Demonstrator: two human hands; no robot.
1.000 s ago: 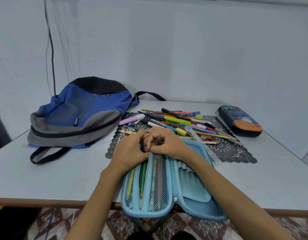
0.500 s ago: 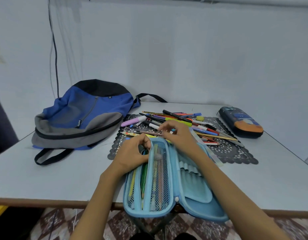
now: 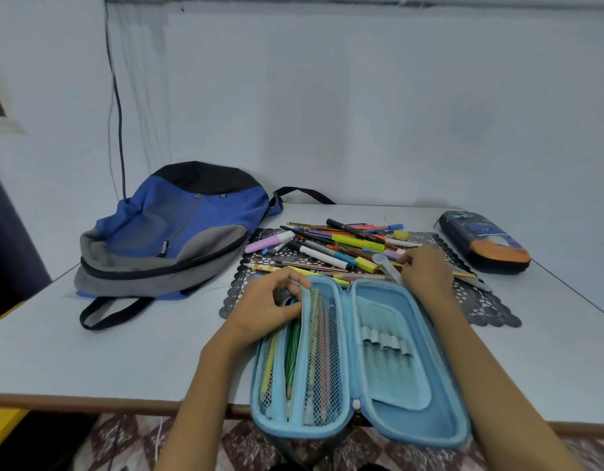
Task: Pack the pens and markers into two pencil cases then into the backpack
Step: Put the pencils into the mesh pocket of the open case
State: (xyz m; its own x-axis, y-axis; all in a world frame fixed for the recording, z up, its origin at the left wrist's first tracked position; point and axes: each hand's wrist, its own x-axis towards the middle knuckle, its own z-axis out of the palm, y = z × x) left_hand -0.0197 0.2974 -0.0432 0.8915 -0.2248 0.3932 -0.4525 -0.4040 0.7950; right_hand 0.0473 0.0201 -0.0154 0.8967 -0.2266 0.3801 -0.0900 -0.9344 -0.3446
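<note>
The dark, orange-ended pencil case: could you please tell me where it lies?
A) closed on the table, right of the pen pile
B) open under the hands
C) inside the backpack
A: the dark pencil case sits closed on the table, right of the pen pile.

Light-blue pencil case [image 3: 392, 338] (mesh inside), blue-grey backpack [image 3: 178, 232]

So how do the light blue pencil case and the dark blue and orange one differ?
The light blue pencil case lies open, holding pencils; the dark blue and orange case sits shut, far right. The left hand grips the light one; the dark one is untouched. Both are long and rounded.
</note>
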